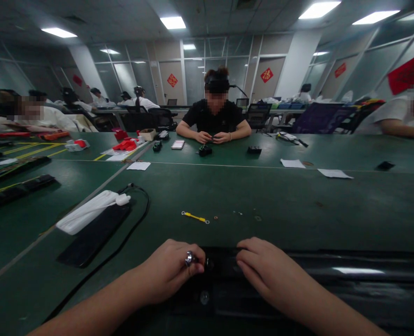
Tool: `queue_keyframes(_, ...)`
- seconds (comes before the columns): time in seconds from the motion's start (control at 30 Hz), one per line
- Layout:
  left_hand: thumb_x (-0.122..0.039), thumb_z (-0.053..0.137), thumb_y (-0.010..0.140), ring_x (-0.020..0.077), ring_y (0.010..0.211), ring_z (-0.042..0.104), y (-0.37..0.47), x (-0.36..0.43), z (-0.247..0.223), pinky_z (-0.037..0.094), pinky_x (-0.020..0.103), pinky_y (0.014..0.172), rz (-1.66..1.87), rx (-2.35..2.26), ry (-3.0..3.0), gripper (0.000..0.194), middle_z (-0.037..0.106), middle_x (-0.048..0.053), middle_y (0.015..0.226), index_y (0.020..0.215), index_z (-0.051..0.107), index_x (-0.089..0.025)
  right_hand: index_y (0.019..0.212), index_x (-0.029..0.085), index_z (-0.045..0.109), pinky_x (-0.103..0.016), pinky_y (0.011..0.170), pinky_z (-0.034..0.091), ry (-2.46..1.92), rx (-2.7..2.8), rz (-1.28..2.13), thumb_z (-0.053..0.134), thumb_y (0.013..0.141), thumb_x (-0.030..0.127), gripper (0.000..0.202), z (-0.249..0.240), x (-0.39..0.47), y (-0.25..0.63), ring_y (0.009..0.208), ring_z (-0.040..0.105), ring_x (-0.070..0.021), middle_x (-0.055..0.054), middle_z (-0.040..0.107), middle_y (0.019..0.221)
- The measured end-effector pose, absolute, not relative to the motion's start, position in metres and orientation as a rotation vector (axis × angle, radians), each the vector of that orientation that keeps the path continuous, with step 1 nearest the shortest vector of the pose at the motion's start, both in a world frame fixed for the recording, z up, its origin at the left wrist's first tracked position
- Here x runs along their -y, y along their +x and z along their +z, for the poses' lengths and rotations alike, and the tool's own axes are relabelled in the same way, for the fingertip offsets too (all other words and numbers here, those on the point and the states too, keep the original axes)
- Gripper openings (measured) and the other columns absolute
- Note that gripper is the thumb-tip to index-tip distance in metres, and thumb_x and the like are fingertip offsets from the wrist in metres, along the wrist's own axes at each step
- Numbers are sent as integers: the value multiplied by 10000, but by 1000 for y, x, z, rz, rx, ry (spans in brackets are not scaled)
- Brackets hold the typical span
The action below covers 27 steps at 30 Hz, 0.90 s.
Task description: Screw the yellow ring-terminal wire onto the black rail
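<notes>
A long glossy black part (pixel 350 280) lies along the table's near edge, reaching to the right side. My left hand (pixel 177 268) is closed at its left end, thumb and forefinger pinched beside a small metal fitting; a silver ring-like piece shows at the fingers, and what they pinch is too small to name. My right hand (pixel 263 266) rests on top of the black part, fingers bent together over it. Beyond the hands lie a yellow strap (pixel 195 217) with metal ring ends and a small copper-coloured nut (pixel 216 218).
At left a white wrapped bundle (pixel 88 212) and a flat black slab (pixel 95 235) lie beside a black cable (pixel 132 233). A person (pixel 216 112) sits opposite, handling a small dark part. Paper slips (pixel 293 163) and red pieces (pixel 126 143) lie farther back.
</notes>
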<state>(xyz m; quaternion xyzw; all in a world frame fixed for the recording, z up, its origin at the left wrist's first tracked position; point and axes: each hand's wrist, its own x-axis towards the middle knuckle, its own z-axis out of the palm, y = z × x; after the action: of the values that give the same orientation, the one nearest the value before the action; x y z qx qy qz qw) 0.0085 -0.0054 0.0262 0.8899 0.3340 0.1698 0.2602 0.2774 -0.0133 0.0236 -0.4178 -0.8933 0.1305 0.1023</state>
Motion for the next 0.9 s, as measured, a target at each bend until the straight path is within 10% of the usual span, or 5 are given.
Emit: queue_keyframes(0.9,-236,377,982,143,714,574,7,8,27,399,251,713,460,-917,2416,169,625,-4,812,931,536,-210,900,189,659,-401,828,467,-1229,2623,379,461,924,152,203,25,14,277,919,578,-230,-69,638,1003)
